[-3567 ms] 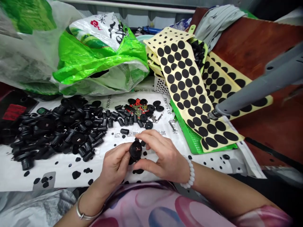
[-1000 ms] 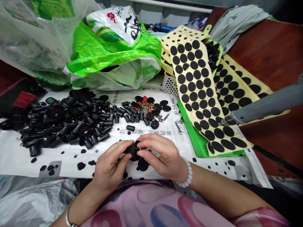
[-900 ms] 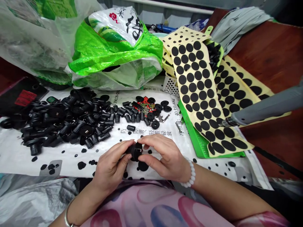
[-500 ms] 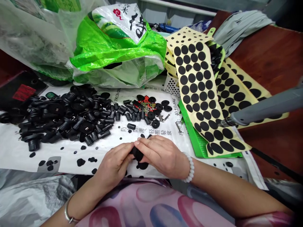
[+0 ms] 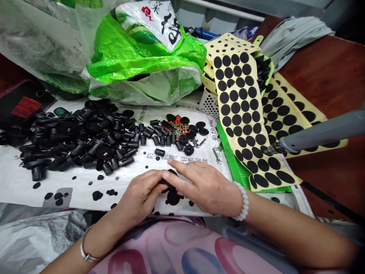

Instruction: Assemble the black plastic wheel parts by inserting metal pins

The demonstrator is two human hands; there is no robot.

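My left hand (image 5: 141, 194) and right hand (image 5: 205, 188) pinch a black plastic part (image 5: 172, 172) between fingertips, nearly hidden, long axis can't tell; pile of black parts (image 5: 85, 140) beyond left hand.

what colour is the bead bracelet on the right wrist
The round-bead bracelet is white, best seen in the head view.

Rubber feet pile (image 5: 82, 140) left on printed sheet (image 5: 80, 194); dot sheets (image 5: 242, 110) right, plastic bags (image 5: 142, 64) behind.
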